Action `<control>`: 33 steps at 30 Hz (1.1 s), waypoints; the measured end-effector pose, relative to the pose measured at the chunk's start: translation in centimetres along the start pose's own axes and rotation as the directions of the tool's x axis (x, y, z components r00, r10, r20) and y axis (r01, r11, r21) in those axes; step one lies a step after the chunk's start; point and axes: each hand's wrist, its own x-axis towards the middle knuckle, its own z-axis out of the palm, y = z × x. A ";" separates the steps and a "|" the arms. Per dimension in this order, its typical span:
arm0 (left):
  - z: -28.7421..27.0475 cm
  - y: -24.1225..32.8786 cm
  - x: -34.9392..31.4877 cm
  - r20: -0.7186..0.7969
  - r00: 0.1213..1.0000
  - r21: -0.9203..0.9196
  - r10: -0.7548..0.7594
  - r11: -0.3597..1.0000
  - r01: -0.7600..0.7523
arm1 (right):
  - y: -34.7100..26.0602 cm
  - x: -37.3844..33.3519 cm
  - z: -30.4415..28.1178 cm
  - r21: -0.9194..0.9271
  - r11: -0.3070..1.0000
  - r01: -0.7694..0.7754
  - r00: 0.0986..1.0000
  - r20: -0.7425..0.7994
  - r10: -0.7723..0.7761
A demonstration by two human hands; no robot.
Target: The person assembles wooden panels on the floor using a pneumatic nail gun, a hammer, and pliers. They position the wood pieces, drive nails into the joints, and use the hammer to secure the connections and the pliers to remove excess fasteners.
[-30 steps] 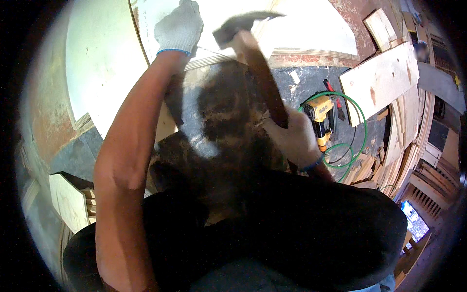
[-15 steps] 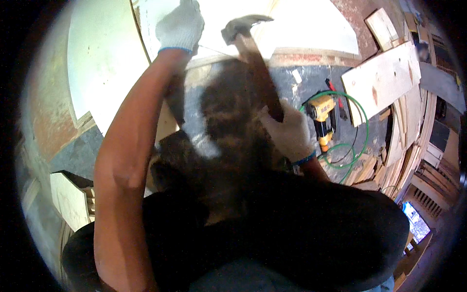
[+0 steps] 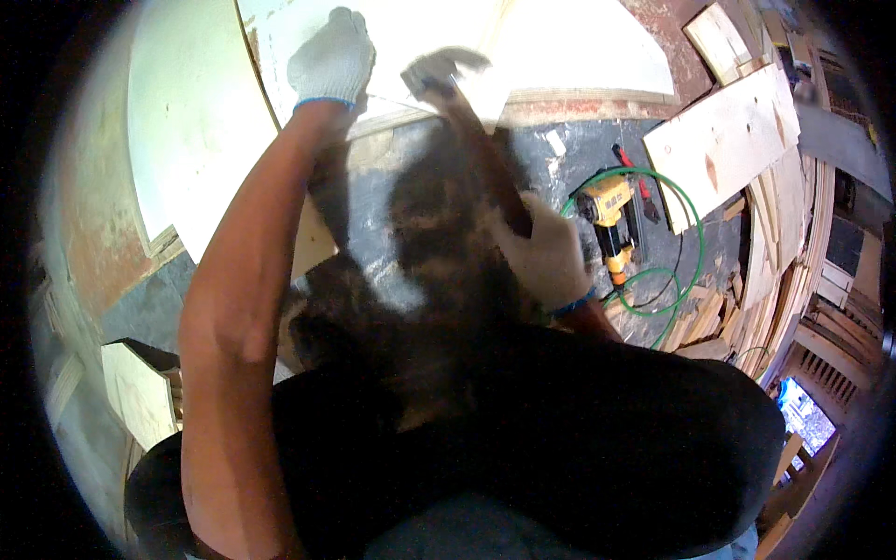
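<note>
My right hand [image 3: 543, 259], in a white knit glove with a blue cuff, is wrapped round the wooden handle of a claw hammer [image 3: 481, 145]. The hammer's head, smeared by motion, is over the near part of a pale wooden panel [image 3: 583, 47]. To its left, my gloved left hand [image 3: 331, 61] rests at the same panel, fingers curled and closed; whatever they hold is hidden. A thin line runs from beside this hand toward the hammer, too fine to name.
A yellow and black nail gun [image 3: 609, 210] lies on the grey floor at right, with a green hose [image 3: 695, 219] looped round it and red-handled pliers [image 3: 635, 182] beside it. Boards [image 3: 723, 140] and wood scraps are stacked farther right. Another pale panel [image 3: 191, 103] lies at left.
The hammer head has shifted slightly left and down relative to my left hand, blurred in motion. My left hand stays closed at the panel. The whole view has moved a little.
</note>
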 end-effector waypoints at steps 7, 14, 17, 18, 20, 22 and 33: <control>0.3 -2.2 1.2 0.028 0.997 -0.027 0.065 0.998 -0.064 | 2.5 0.3 0.9 -0.002 0.989 0.148 0.989 0.013 -0.148; -2.7 -2.3 1.6 0.244 0.968 -0.484 -0.054 0.859 0.169 | 8.4 -3.9 1.6 0.193 0.909 -0.369 0.789 0.582 0.197; -5.3 -2.4 3.4 0.558 0.829 -0.493 -0.034 0.790 0.364 | 10.1 -4.3 1.5 0.027 0.999 0.042 0.940 0.338 -0.049; -5.4 -2.6 3.3 0.455 0.889 -0.559 0.061 0.796 0.232 | 10.5 -4.2 1.2 0.032 0.997 0.074 0.948 0.309 -0.081; -5.3 -3.5 3.5 0.207 0.946 -0.649 0.248 0.759 -0.057 | 9.8 -2.7 -0.1 0.178 0.983 0.032 0.965 0.251 -0.077; -6.2 -2.0 4.0 0.283 0.936 -0.641 0.209 0.767 0.023 | 7.2 -0.6 -2.0 0.597 0.775 -0.206 0.969 0.234 0.077; -9.5 6.3 -0.7 0.214 0.970 -0.489 0.112 0.872 0.007 | -7.1 2.2 -9.0 0.705 0.416 0.574 0.810 -0.415 -0.415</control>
